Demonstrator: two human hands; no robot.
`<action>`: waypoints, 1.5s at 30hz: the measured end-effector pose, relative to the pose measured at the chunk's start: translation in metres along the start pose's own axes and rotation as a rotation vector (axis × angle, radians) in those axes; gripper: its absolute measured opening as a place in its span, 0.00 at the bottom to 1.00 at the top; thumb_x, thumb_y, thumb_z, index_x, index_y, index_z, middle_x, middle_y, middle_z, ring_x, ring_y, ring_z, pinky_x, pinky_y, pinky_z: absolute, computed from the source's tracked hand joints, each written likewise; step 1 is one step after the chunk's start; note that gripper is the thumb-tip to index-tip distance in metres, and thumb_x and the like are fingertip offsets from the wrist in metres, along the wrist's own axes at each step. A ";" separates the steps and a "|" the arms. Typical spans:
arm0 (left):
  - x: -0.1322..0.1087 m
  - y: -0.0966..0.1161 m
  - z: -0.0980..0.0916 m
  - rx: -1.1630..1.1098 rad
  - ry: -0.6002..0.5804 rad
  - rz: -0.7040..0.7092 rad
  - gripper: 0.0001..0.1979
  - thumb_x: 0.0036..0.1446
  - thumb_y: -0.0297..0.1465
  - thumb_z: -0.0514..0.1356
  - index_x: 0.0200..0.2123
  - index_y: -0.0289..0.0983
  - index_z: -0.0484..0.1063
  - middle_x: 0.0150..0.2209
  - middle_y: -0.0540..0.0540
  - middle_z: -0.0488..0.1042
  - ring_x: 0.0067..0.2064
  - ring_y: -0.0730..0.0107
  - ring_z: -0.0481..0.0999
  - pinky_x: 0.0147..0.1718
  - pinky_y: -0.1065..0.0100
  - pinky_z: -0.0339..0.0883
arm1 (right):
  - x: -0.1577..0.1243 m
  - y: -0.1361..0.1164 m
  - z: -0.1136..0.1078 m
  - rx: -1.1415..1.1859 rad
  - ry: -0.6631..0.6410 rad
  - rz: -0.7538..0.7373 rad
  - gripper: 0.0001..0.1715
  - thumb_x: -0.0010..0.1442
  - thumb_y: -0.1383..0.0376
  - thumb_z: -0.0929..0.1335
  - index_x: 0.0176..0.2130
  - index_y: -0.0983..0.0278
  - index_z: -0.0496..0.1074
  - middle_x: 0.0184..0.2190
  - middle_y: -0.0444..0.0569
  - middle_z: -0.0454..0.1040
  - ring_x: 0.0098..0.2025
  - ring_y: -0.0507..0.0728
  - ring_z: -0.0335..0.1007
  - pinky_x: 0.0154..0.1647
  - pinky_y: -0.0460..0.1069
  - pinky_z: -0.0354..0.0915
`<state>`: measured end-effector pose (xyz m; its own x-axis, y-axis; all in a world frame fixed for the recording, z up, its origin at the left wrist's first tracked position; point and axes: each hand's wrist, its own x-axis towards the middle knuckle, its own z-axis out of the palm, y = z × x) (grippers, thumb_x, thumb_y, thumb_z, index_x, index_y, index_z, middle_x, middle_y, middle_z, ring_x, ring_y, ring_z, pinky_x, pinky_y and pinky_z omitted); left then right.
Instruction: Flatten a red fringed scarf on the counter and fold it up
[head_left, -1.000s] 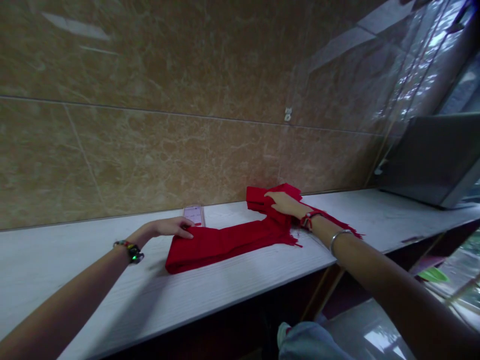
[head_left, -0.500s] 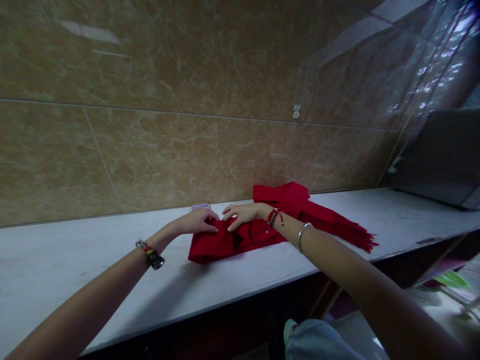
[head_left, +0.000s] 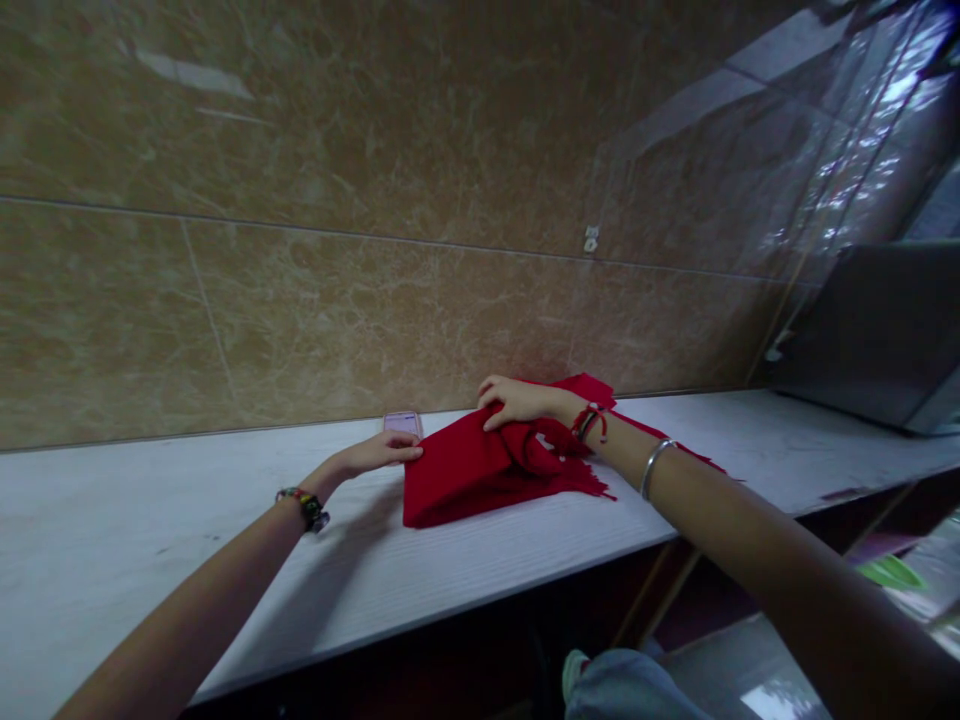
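Note:
A red fringed scarf [head_left: 457,470] lies partly folded on the white tabletop, its near fold raised a little off the surface. At the fold's upper left corner, my left hand [head_left: 381,450] pinches the cloth between thumb and fingers. My right hand [head_left: 517,400] grips the upper edge further right, fingers curled over the fabric. Under my right wrist the cloth is bunched, with a pale patch in it, and frayed ends show beyond. More red fringed cloth [head_left: 592,388] lies behind my right forearm, which hides part of it.
A phone with a lit screen [head_left: 403,424] lies by the wall behind my left hand. The white tabletop [head_left: 135,540] runs along a tiled wall [head_left: 337,320]. A large dark box-shaped object [head_left: 870,330] stands at the far right. A green basin [head_left: 892,572] sits low down on the right.
My right hand has moved right along the cloth, and my left hand slightly left and down. The hands are further apart; the fold between them is stretched smoother, and frayed ends now show on the near side.

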<state>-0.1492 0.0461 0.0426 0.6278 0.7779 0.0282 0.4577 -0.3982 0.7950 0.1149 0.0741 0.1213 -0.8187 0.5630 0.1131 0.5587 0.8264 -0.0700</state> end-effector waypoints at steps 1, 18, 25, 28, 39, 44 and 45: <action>0.003 -0.002 0.001 -0.041 -0.002 0.007 0.22 0.48 0.49 0.56 0.30 0.33 0.68 0.27 0.50 0.67 0.31 0.72 0.65 0.29 0.72 0.58 | -0.005 0.004 -0.009 -0.039 0.005 0.009 0.12 0.49 0.64 0.70 0.35 0.65 0.75 0.42 0.51 0.67 0.46 0.57 0.61 0.48 0.49 0.57; -0.006 0.035 -0.025 0.064 0.199 0.024 0.21 0.46 0.46 0.58 0.35 0.33 0.70 0.31 0.49 0.72 0.32 0.70 0.69 0.31 0.70 0.62 | -0.051 0.047 -0.038 -0.250 0.058 0.279 0.10 0.48 0.64 0.69 0.33 0.66 0.76 0.33 0.49 0.74 0.41 0.57 0.65 0.42 0.47 0.59; -0.109 0.082 -0.130 0.512 0.297 -0.219 0.21 0.41 0.47 0.61 0.33 0.36 0.73 0.32 0.51 0.73 0.36 0.66 0.69 0.33 0.72 0.60 | -0.011 0.014 -0.060 0.023 0.109 0.198 0.10 0.48 0.66 0.68 0.33 0.65 0.75 0.32 0.47 0.75 0.37 0.55 0.68 0.38 0.46 0.61; -0.119 0.045 -0.121 0.617 0.172 -0.330 0.22 0.43 0.47 0.59 0.34 0.35 0.73 0.33 0.49 0.74 0.36 0.66 0.70 0.33 0.73 0.60 | 0.000 0.004 -0.048 0.080 -0.096 0.315 0.09 0.48 0.67 0.67 0.32 0.66 0.75 0.28 0.46 0.75 0.30 0.53 0.68 0.29 0.44 0.61; -0.115 -0.078 -0.078 0.560 0.046 -0.453 0.26 0.46 0.44 0.56 0.46 0.34 0.68 0.40 0.42 0.74 0.37 0.65 0.72 0.34 0.71 0.62 | 0.044 -0.016 0.012 -0.216 -0.269 0.499 0.06 0.40 0.72 0.71 0.24 0.65 0.76 0.25 0.51 0.76 0.31 0.58 0.71 0.30 0.48 0.62; -0.166 -0.089 -0.097 0.500 0.017 -0.637 0.33 0.39 0.43 0.60 0.50 0.36 0.64 0.47 0.41 0.70 0.43 0.62 0.70 0.37 0.70 0.61 | 0.058 -0.011 0.022 -0.236 -0.248 0.473 0.05 0.39 0.72 0.71 0.22 0.63 0.76 0.24 0.50 0.76 0.30 0.59 0.72 0.30 0.49 0.63; -0.176 -0.091 -0.098 0.526 0.018 -0.675 0.31 0.38 0.43 0.61 0.48 0.37 0.66 0.46 0.41 0.71 0.42 0.61 0.70 0.36 0.70 0.61 | 0.061 -0.010 0.025 -0.238 -0.249 0.480 0.05 0.39 0.72 0.71 0.21 0.63 0.75 0.23 0.50 0.75 0.30 0.59 0.72 0.30 0.49 0.63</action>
<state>-0.3631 -0.0062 0.0249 0.1080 0.9353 -0.3369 0.9653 -0.0176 0.2607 0.0563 0.1000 0.1036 -0.4575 0.8818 -0.1147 0.8651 0.4712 0.1721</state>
